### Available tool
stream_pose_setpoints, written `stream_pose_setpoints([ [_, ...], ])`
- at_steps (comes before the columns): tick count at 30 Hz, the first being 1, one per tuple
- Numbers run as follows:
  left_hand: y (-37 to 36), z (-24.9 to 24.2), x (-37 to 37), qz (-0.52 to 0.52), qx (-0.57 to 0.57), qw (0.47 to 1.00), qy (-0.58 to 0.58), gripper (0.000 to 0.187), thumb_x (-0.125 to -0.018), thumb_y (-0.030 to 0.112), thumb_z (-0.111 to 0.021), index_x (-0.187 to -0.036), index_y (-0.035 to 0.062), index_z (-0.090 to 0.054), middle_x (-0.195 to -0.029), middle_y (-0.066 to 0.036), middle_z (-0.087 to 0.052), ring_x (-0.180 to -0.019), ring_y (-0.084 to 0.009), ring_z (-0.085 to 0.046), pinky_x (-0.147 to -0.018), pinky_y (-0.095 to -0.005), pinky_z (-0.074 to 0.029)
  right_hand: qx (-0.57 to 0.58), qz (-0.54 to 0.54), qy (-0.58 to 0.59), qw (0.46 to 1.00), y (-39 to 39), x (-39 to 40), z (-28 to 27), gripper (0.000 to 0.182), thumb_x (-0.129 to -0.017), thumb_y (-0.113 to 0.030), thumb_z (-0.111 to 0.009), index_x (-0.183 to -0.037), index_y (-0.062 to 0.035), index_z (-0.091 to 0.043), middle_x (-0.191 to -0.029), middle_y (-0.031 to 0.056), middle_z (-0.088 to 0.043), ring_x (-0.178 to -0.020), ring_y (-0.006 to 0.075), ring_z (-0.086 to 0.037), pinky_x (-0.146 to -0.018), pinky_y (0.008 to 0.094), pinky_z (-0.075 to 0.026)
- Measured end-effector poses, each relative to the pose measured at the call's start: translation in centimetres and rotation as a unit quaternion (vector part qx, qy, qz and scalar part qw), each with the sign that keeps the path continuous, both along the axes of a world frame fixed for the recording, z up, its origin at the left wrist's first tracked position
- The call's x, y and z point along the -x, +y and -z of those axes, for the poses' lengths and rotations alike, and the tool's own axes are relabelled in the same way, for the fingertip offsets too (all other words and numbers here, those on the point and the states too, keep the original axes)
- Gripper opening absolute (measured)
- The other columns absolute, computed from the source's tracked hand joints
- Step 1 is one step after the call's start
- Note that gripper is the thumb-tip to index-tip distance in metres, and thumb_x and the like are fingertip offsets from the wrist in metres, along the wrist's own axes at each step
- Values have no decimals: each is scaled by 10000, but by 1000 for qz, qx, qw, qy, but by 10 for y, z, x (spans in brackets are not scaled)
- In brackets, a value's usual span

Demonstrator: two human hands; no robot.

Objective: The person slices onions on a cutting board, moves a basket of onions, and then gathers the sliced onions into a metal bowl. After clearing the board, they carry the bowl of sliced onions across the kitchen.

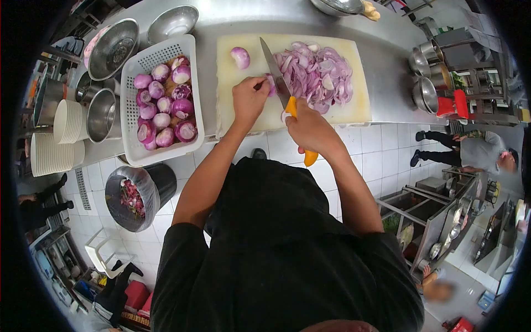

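Note:
My right hand (311, 128) is wrapped round the yellow handle of a knife (278, 74), its long blade pointing away over the cutting board (232, 108). On the blade's left side my left hand (251, 99) presses with curled fingers on a piece of red onion (271, 84), mostly covered by the fingers and blade. A heap of sliced red onion (318, 74) lies to the right of the blade. One peeled onion piece (240, 57) rests at the board's upper left, apart from both hands.
A white perforated basket (129, 119) of peeled red onions stands left of the board. Metal bowls (172, 23) sit behind it. A lined bin (157, 193) with peelings is on the floor at left. Another person (478, 152) stands at the right.

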State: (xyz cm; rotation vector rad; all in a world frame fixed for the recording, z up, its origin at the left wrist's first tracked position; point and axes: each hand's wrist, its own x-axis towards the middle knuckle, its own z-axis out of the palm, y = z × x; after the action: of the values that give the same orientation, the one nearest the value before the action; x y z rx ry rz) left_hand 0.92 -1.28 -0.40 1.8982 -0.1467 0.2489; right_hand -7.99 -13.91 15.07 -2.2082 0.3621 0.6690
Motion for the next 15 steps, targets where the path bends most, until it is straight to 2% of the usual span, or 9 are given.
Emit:
stream_pose_setpoints([
  [3,-1,3,1,3,4,1000,6,180,-822,118,-717,-953,-2,-751,-822,-140,-731,-701,-162,-684,-682,-287,-534,15,9,-20,1000,6,5,21,350,-905,-130,-485,-1150,105,-400,-752,279,-655,-505,339,-655,-547,452,-550],
  [4,0,4,1,2,6,1000,5,177,-821,114,-719,-952,0,-752,-821,-137,-731,-700,-160,-682,-680,-286,-534,37,3,-65,997,6,6,47,350,-917,-136,-475,-1167,97,-396,-727,264,-645,-491,325,-649,-522,443,-542],
  [6,-2,5,2,-4,19,1000,10,180,-811,119,-709,-933,-8,-748,-817,-160,-718,-680,-217,-683,-676,-312,-541,81,-10,-157,984,2,-1,113,351,-942,-148,-453,-1200,82,-390,-677,235,-625,-462,296,-635,-473,424,-525],
  [8,-2,4,-1,-7,26,1000,13,186,-805,125,-704,-925,-11,-745,-819,-172,-713,-676,-246,-686,-677,-324,-545,76,-11,-175,982,1,-18,126,351,-910,-133,-478,-1168,89,-391,-728,280,-639,-489,336,-645,-524,452,-542],
  [9,-2,5,-1,-7,28,999,17,190,-805,128,-704,-927,-11,-746,-822,-172,-715,-682,-246,-689,-680,-324,-546,74,-10,-184,980,-1,-25,128,351,-894,-125,-491,-1152,93,-392,-754,302,-646,-503,357,-650,-550,466,-550],
  [13,0,4,-1,-2,-11,1000,3,204,-802,143,-700,-929,-12,-744,-832,-174,-717,-698,-253,-697,-690,-325,-548,0,2,-100,995,-8,-42,66,359,-874,-113,-485,-1141,115,-409,-736,284,-647,-504,346,-652,-535,448,-545],
  [15,1,3,0,3,-13,1000,14,205,-820,137,-708,-960,-7,-748,-819,-150,-730,-699,-187,-690,-689,-297,-541,-12,3,-74,997,-10,-38,46,369,-860,-100,-475,-1140,134,-417,-715,265,-648,-501,335,-652,-523,435,-542],
])
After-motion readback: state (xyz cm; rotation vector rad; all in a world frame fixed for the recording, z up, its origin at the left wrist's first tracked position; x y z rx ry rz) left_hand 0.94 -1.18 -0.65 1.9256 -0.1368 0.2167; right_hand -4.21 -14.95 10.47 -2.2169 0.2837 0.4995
